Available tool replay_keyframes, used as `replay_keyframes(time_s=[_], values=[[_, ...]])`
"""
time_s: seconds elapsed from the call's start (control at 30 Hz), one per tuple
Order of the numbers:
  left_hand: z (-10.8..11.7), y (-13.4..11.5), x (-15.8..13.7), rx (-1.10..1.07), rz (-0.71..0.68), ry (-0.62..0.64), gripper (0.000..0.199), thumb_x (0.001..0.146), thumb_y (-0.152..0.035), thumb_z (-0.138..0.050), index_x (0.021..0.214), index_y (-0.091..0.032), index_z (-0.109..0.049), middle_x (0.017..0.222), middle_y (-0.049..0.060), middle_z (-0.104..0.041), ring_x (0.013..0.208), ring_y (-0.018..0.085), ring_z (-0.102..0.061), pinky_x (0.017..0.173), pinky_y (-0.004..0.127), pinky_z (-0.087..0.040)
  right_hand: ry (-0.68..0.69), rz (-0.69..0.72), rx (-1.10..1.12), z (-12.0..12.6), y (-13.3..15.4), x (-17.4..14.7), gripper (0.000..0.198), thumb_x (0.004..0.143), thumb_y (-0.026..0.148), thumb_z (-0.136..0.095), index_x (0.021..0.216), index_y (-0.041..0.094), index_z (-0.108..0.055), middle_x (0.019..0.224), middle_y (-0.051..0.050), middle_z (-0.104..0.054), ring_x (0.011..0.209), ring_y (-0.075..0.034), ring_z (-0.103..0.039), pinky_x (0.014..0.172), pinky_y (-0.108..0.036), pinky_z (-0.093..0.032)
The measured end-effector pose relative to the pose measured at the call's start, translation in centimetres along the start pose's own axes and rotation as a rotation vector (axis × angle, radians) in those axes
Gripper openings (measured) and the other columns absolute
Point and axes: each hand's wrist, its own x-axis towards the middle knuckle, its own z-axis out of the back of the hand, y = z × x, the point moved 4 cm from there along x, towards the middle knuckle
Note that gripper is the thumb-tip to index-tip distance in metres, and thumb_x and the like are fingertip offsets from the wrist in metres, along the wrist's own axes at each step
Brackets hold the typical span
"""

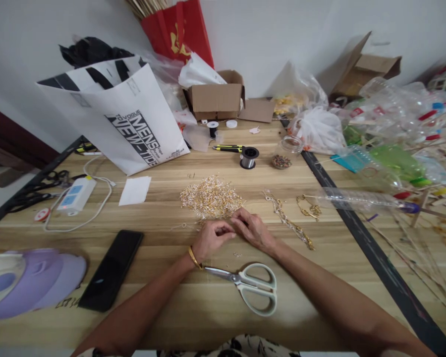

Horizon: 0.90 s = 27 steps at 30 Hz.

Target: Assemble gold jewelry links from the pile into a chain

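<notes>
My left hand (212, 239), with a gold bangle (195, 258) at the wrist, is closed in a pinch at the near edge of a pile of small gold and clear beads (210, 196). Close against it, my right hand (254, 230) also has its fingers pressed together. Whatever lies between the fingertips is too small to make out. Scissors (245, 283) with pale handles rest on the table just below the hands. A few tiny loose pieces (238, 255) lie between the scissors and my hands. Right of the pile is a beaded chain (288, 220).
A spool of wire (248, 158), pliers (228, 148) and a jar of beads (281, 161) stand behind the pile. At left are a black phone (111, 270), a power strip (77, 195) and a white paper bag (119, 114). Plastic bottles (397, 109) crowd the right side.
</notes>
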Motion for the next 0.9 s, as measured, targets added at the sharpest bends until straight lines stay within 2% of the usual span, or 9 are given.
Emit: replay_keyframes(time_s=[0.3,0.53,0.9], values=[[0.1,0.6,0.0,-0.031,0.036,-0.009,0.009,0.072,-0.022,-0.063,0.070,-0.013,-0.065,0.066,0.002,-0.065,0.057,0.012,-0.055,0.052,0.020,-0.042,-0.042,0.009,0.007,0.2,0.1,0.1,0.014,0.092,0.030,-0.039,0.087,0.019,-0.046,0.064,0.002,-0.050,0.054,-0.012,-0.047,0.055,-0.022,-0.036],[0.3,1.0,0.0,-0.140,0.143,-0.026,0.014,0.071,-0.026,-0.061,0.071,-0.012,-0.061,0.057,-0.002,-0.057,0.043,0.007,-0.047,0.042,0.018,-0.038,-0.038,-0.042,0.055,0.1,0.0,-0.1,0.014,0.093,0.031,-0.036,0.085,0.021,-0.043,0.057,0.004,-0.045,0.049,-0.012,-0.044,0.052,-0.022,-0.034],[0.5,1.6,0.0,-0.170,0.157,-0.028,0.024,0.073,-0.035,-0.060,0.068,-0.012,-0.060,0.048,-0.002,-0.054,0.041,0.007,-0.048,0.040,0.017,-0.038,-0.068,-0.071,0.137,0.3,-0.3,0.2,0.018,0.094,0.032,-0.036,0.083,0.020,-0.043,0.056,0.004,-0.051,0.048,-0.010,-0.047,0.053,-0.021,-0.038]])
